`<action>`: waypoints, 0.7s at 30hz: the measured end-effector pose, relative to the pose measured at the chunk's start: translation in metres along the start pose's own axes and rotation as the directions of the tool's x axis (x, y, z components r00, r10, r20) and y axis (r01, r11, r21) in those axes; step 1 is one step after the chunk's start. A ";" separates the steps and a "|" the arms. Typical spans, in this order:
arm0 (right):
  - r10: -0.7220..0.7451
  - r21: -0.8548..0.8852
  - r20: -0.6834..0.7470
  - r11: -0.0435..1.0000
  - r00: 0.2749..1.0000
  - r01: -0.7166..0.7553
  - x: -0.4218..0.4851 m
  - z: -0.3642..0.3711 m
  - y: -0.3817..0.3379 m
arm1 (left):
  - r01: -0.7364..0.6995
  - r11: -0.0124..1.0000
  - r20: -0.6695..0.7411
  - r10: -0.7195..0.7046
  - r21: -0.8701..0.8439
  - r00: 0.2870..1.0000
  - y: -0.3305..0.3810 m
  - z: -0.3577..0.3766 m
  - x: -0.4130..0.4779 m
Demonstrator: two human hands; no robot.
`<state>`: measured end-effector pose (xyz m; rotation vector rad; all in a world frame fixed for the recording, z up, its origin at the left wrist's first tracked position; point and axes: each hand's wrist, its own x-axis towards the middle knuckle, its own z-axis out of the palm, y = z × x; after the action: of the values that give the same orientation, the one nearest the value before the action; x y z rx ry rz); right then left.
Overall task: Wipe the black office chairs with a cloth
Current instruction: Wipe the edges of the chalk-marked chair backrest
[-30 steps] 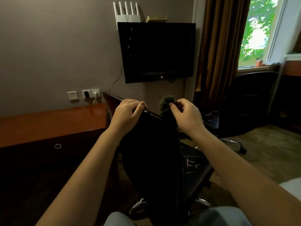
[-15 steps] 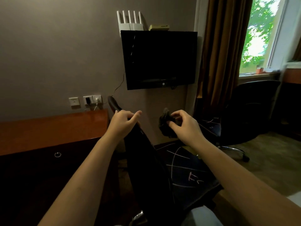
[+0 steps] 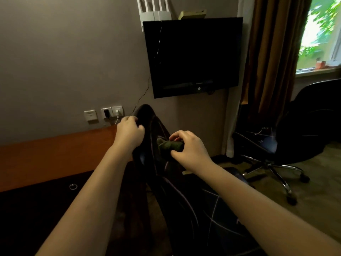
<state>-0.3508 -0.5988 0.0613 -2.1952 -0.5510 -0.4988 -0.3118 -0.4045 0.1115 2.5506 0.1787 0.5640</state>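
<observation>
Cloth [image 3: 170, 145], dark green and bunched, is lying against the front face of the chair's [image 3: 184, 204] back, a little below its top edge. The right hand [image 3: 188, 148] is pinching the cloth between curled fingers and thumb. The left hand [image 3: 129, 133] is gripping the back's top edge, fingers curled over it, just left of the cloth. A second chair [image 3: 304, 135] is standing well right of the chair.

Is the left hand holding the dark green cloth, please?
No, the right hand grips the dark green cloth; the left hand holds the black chair's backrest.
</observation>
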 end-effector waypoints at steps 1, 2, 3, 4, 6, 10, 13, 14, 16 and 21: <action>0.000 0.021 0.007 1.000 1.000 0.000 0.009 0.012 0.000 | 0.064 0.998 0.018 -0.063 -0.010 0.998 -0.006 0.001 0.009; -0.002 0.043 0.012 0.999 1.000 0.001 0.017 0.024 0.000 | 0.109 0.994 0.040 -0.108 -0.023 0.993 -0.011 0.002 0.017; -0.008 0.065 0.015 0.998 1.000 0.007 0.026 0.035 0.000 | 0.130 0.991 0.064 -0.127 -0.041 0.990 -0.016 0.003 0.024; -0.020 0.084 0.017 0.996 1.000 0.019 0.034 0.047 0.000 | 0.126 0.990 0.085 -0.121 -0.060 0.989 -0.021 0.004 0.031; -0.059 0.120 0.008 0.991 0.998 0.057 0.049 0.064 0.002 | 0.093 0.992 0.117 -0.082 -0.090 0.990 -0.028 0.007 0.040; -0.081 0.179 -0.062 0.980 0.995 0.091 0.090 0.096 0.016 | 0.038 0.996 0.107 -0.029 -0.081 0.994 -0.039 0.010 0.059; -0.025 0.188 -0.124 0.981 0.992 0.048 0.131 0.106 0.025 | 0.018 0.996 0.107 -0.010 -0.082 0.994 -0.042 0.009 0.061; 0.022 0.189 -0.126 0.982 0.992 0.003 0.145 0.107 0.028 | 0.016 0.995 0.108 -0.006 -0.094 0.994 -0.043 0.009 0.060; 0.135 0.186 -0.116 0.976 0.984 -0.112 0.168 0.107 0.035 | 0.018 0.992 0.110 -0.004 -0.124 0.994 -0.043 0.009 0.056; 0.269 0.232 -0.112 0.943 0.956 -0.238 0.181 0.110 0.033 | 0.036 0.978 0.095 -0.017 -0.204 0.995 -0.041 0.006 0.040</action>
<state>-0.1651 -0.4921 0.0688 -1.9675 -0.2267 -0.4308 -0.2742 -0.3624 0.0999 2.3635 0.1154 0.4293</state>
